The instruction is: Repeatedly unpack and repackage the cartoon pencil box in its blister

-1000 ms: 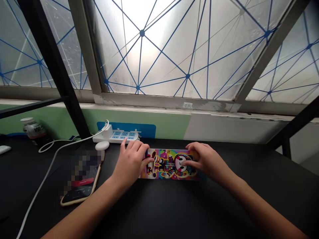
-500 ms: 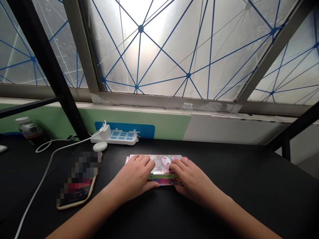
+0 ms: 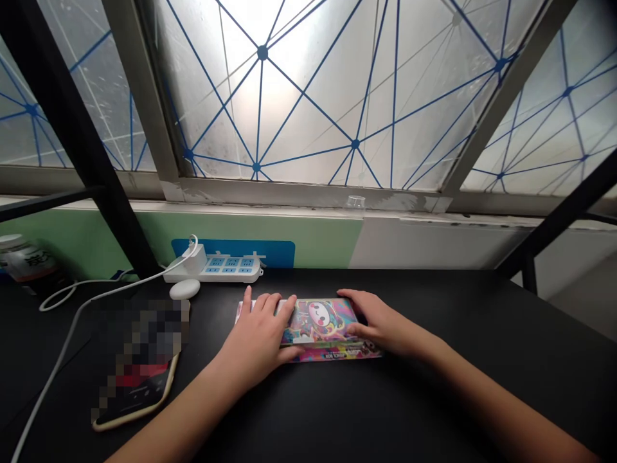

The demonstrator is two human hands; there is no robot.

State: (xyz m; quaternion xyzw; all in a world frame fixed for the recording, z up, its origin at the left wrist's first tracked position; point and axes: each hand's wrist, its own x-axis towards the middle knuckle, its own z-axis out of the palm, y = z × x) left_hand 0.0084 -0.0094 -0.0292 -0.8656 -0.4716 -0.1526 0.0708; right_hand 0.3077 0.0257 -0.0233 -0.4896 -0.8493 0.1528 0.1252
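On the black desk lies a pencil case (image 3: 325,318) with a pink and turquoise cartoon lid, a round white face on it. Below its front side, a bright multicoloured box (image 3: 337,352) sticks out toward me, with small lettering that is hard to read. Spread across the left part of the lid is my left hand (image 3: 260,331), its fingers apart and its thumb at the front edge. My right hand (image 3: 378,321) grips the right end of the pencil case, thumb at the near corner and fingers at the far corner. The left end is partly hidden by my left hand.
A phone (image 3: 144,386) in a pale case lies left, partly pixelated. Behind it are a round white object (image 3: 184,289), a power strip (image 3: 231,267) and a white cable (image 3: 67,347). A bottle (image 3: 29,260) stands far left. Black metal posts (image 3: 116,212) flank the window.
My right hand has shifted from the top of the pencil case to its right end, uncovering more of the lid. The left fingers have spread wider. The view has turned slightly right.
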